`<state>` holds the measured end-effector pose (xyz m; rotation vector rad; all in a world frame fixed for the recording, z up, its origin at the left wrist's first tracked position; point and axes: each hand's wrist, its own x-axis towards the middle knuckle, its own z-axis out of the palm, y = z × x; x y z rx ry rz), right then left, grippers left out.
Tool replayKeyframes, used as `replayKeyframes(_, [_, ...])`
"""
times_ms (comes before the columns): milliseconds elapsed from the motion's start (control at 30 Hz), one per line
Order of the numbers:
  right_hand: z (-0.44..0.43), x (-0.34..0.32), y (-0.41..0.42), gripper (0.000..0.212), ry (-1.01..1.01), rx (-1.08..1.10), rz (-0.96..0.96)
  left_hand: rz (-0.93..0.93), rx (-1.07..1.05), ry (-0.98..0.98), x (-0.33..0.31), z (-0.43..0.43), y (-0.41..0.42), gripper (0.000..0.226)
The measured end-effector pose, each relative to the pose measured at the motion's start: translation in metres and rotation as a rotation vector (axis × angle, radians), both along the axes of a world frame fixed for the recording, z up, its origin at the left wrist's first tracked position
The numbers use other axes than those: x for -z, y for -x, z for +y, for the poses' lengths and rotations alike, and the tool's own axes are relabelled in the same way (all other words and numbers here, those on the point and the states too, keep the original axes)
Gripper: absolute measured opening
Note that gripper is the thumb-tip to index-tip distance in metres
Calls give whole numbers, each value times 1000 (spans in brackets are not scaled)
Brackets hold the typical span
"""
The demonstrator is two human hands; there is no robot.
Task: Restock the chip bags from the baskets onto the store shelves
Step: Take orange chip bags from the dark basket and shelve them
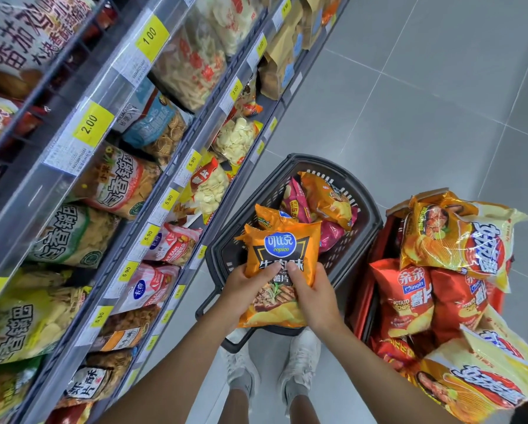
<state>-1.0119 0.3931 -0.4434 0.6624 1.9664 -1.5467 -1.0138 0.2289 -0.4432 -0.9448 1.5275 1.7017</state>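
- Head view: left hand and right hand both grip orange chip bag by its lower half, above black basket.
- Bag long axis runs away from person, top seal far, front up.
- Stocked shelves at left.

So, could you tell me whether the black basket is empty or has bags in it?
Not empty: orange and pink bags lie in the black basket, behind the held bag.

A shop aisle: snack-stocked shelves with yellow price tags, and shopping baskets.
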Motion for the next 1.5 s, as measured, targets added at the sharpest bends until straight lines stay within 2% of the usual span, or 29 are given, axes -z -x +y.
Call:
replayKeyframes(100, [-6,4,-1,36,-21,13,-10,-5,-56,-4,4,-3,-5,72])
replayKeyframes(233, [-13,13,0,50,-26,9,-31,-19,-92,14,9,-9,-9,72])
replayKeyframes(333, [-18,24,0,65,-4,-29,-50,-29,-67,-43,13,-17,-12,75])
replayKeyframes(433, [-27,31,2,53,29,-54,-51,-26,-66,-89,18,-29,-17,64])
replayKeyframes(567, [-36,35,11,47,89,-127,-146,-40,-123,74,27,-46,-26,66])
replayKeyframes(667, [-27,48,29,48,-135,-184,-56,-37,-250,242,33,-64,-35,52])
replayKeyframes(767, [-13,64,50,61,-330,-291,22,-25,-313,394,34,-81,-40,52])
replayKeyframes(967, [-10,101,71,70,-551,-658,-147,19,-285,475,44,-101,-42,45])
replayKeyframes(1067, [-12,120,74,60,-618,-744,-212,3,-276,485,56,-110,-45,51])
replayKeyframes(1200, [-10,132,71,35,-715,-726,-123,22,-249,516,60,-115,-45,50])
replayKeyframes(1400, [-10,111,67,24,-519,-636,176,36,-218,525,48,-113,-42,50])
replayKeyframes(1500, [-12,69,70,9,-298,-371,232,42,-218,512,37,-111,-42,48])
